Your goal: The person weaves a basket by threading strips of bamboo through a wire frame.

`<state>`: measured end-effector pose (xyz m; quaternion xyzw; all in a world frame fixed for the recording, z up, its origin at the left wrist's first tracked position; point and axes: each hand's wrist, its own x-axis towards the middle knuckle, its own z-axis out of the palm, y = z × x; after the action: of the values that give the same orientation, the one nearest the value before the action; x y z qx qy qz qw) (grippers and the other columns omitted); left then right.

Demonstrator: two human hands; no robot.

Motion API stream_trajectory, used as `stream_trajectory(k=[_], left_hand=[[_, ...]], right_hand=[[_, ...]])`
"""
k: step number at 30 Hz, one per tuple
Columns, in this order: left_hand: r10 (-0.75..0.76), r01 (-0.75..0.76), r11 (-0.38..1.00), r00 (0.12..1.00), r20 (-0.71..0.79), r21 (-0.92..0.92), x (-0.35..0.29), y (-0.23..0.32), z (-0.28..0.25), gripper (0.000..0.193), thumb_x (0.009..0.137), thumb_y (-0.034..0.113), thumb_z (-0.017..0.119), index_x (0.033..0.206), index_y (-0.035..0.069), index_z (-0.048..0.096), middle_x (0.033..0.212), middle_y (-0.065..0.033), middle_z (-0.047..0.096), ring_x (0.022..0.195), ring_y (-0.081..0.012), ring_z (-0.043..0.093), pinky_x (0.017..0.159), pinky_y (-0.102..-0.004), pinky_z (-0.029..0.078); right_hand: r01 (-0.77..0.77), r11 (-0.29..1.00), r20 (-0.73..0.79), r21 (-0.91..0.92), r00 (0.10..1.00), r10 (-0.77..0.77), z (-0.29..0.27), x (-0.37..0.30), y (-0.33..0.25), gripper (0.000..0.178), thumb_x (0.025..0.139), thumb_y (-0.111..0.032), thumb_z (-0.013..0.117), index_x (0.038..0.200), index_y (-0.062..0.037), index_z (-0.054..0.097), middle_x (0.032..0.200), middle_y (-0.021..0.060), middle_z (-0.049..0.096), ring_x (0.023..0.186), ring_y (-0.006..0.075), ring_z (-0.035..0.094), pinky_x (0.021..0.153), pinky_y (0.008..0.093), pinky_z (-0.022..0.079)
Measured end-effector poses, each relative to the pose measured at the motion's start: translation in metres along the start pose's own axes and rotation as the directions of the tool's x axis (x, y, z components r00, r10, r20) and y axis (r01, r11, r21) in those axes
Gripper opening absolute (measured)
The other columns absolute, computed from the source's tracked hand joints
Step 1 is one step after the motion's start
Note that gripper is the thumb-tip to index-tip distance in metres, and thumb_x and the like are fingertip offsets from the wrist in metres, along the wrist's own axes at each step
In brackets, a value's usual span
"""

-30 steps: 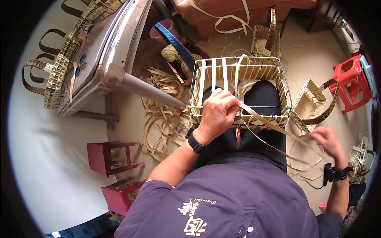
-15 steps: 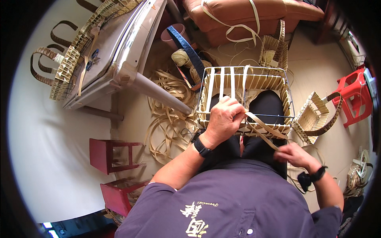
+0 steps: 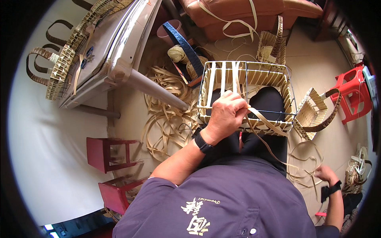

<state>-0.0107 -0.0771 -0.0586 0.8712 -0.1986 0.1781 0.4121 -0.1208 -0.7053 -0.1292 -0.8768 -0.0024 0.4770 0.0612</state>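
A rectangular wire-frame basket (image 3: 291,94), its sides woven with pale tan strips, rests tilted on my lap. Three flat strips (image 3: 223,77) span the left part of its open face, leaving dark wire bars bare to their right. My left hand (image 3: 229,112) grips the near wire edge, pinching a long tan strip (image 3: 266,121) between thumb and fingers. From there the strip runs down and right in slack curves toward my right hand (image 3: 325,174). That hand is closed on the strip, out to my right and low, apart from the basket.
Loose strips (image 3: 166,93) lie heaped on the floor at left, beside a grey table (image 3: 119,75). A blue-handled basket (image 3: 184,47) holds twine balls. Smaller handled baskets (image 3: 313,109) stand right and behind. Dark red stools (image 3: 99,154) are at left, a red plastic stool (image 3: 349,95) at right.
My right hand has swung out right and down from near the basket, drawing the strip along. The third crossing strip has shifted left toward the other two. My left hand keeps its pinch.
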Motion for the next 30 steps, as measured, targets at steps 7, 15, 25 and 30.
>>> stream_trajectory(k=[7,15,25,30], left_hand=[[0.049,-0.049,0.998,0.999,-0.019,0.035,0.0,-0.009,0.0,0.011,0.088,0.005,0.083,0.083,0.005,0.074,0.081,-0.0089,0.067,0.086,-0.0323,0.064,0.076,-0.0437,0.051],[-0.022,0.022,1.0,1.0,0.002,0.01,-0.002,-0.01,0.003,0.012,0.088,0.009,0.084,0.083,0.005,0.074,0.086,-0.0112,0.07,0.087,-0.0353,0.064,0.079,-0.0472,0.053],[-0.004,0.004,1.0,1.0,0.001,0.016,-0.004,-0.012,0.003,0.011,0.088,0.007,0.082,0.083,0.006,0.073,0.086,-0.0099,0.07,0.088,-0.0347,0.065,0.078,-0.0463,0.053],[-0.013,0.013,1.0,1.0,0.012,0.02,-0.006,-0.014,0.003,0.011,0.089,0.007,0.082,0.083,0.006,0.073,0.086,-0.0092,0.07,0.088,-0.0341,0.065,0.079,-0.0457,0.053]], right_hand=[[0.791,0.546,-0.19,0.277,0.602,-0.776,-0.085,-0.002,-0.34,0.078,0.099,-0.02,0.084,0.165,-0.0015,0.049,0.151,0.0248,0.066,0.141,0.0379,0.065,0.117,0.0445,0.055],[0.603,0.457,-0.085,0.654,0.659,-0.747,-0.085,0.048,-0.389,0.069,0.112,-0.014,0.071,0.169,0.0017,0.037,0.121,0.0133,0.075,0.106,0.0204,0.079,0.079,0.0343,0.067],[0.517,0.25,-0.187,0.819,0.651,-0.736,-0.065,0.044,-0.376,0.068,0.113,-0.01,0.069,0.172,-0.0048,0.035,0.119,0.0108,0.076,0.105,0.0172,0.076,0.087,0.0319,0.064],[0.599,0.209,-0.229,0.773,0.571,-0.789,-0.07,0.045,-0.39,0.093,0.109,-0.006,0.073,0.183,-0.0114,0.017,0.129,0.0143,0.074,0.107,0.017,0.075,0.093,0.033,0.064]])
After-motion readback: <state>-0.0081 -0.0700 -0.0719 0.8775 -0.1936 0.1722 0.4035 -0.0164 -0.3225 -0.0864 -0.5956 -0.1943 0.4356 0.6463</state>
